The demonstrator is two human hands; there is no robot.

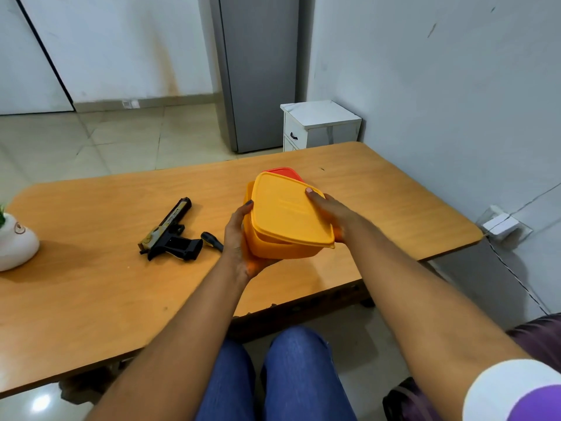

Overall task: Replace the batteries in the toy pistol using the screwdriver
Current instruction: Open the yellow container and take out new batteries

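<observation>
Black & gold toy pistol (170, 235) flat on tabletop (91, 293), barrel pointing away/right, grip w/ screwdriver (211, 240); both hands (239, 238) (332, 212) grasping yellow box (285, 220)

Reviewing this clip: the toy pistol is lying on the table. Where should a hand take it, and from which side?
By the black grip of the toy pistol, coming from above on the near side. It lies flat on the table, barrel pointing away, grip jutting toward the screwdriver. Both the left hand and right hand currently hold the yellow box.
</observation>
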